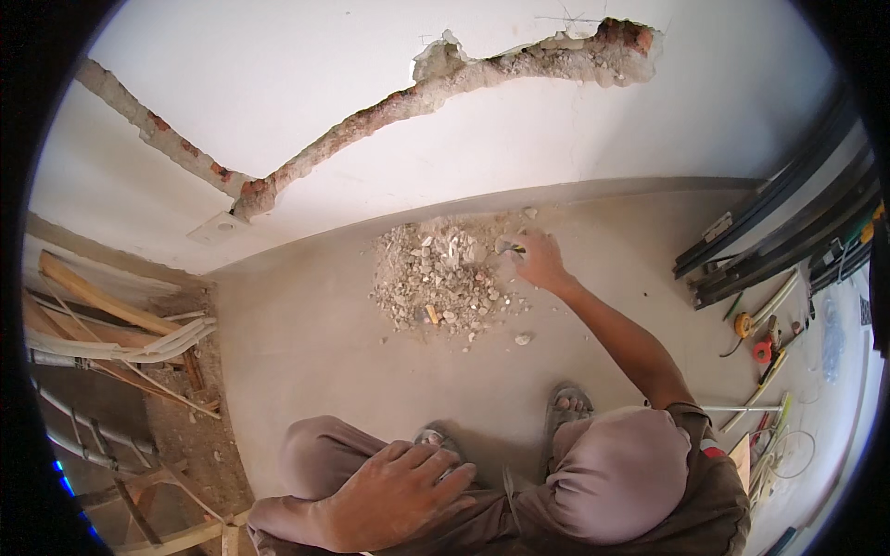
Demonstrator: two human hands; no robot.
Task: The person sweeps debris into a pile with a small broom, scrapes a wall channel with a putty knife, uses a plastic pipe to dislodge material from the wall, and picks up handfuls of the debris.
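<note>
My right hand (541, 261) reaches forward, shut on a small hand tool (513, 247) with a black and yellow handle. The fingers hide much of this tool, so its exact kind is unclear. It is at the right edge of a heap of broken plaster and masonry rubble (445, 274), which lies on the floor near the wall's foot. A yellow-orange piece (432, 314) sticks out of the heap's near side. Back at my lap, my left hand (400, 493) rests palm down by my bent knee, its fingers slightly apart and nothing visibly held.
A rough groove (361, 125) exposes brick in the white wall, ending near a square cover plate (219, 227). Timber pieces (104, 292) and conduits stand left. Dark frame profiles (765, 208) lean right, near a tape measure (743, 324) and a red roll (762, 352).
</note>
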